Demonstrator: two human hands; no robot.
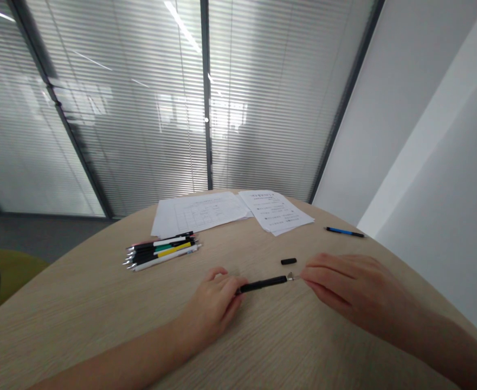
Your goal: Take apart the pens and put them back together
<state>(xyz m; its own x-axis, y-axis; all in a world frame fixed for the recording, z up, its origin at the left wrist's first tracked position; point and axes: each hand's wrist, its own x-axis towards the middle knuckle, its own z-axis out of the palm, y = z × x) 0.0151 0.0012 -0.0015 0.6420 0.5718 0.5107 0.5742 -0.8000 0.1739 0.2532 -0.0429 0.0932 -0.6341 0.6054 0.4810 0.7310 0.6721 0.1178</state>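
My left hand [218,300] is closed around one end of a black pen [263,284], which points to the right just above the table. A small shiny metal piece [290,276] shows at the pen's far end. There my right hand [340,279] has its fingers pinched together, with a thin pale bit between them and the metal piece. What those fingers grip is mostly hidden. A short black cylinder, like a pen cap or grip [288,261], lies on the table behind the pen's tip.
On the wooden table [100,314], a bundle of several pens [163,252] lies at left. Two groups of printed paper sheets [201,212] [277,211] rest at the back. A blue and black pen [344,232] is near the right edge. Beyond stands a glass wall with blinds [161,108].
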